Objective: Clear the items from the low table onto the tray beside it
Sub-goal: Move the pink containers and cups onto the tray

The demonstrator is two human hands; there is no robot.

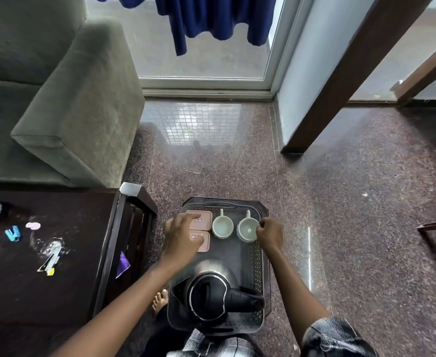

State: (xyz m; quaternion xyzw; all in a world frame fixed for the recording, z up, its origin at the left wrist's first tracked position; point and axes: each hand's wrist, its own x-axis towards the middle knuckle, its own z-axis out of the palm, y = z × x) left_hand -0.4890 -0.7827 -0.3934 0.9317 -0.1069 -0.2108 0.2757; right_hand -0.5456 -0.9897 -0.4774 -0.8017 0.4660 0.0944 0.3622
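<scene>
Tray [259, 256] on floor: kettle [209, 295] at its near end, cups and pink boxes [203, 219] at its far end. Right hand [269, 234] pinches the right cup [246, 229] by the rim; left hand [183, 235] lies loosely spread over the boxes. Risk: a rim pinch slips and the cup tips. Clutter remains on the low table [57, 279] left of the tray.

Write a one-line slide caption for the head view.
Tray loaded with electric kettle, pink boxes and two cups; left hand over the boxes, right hand pinching the right cup's rim.
</scene>
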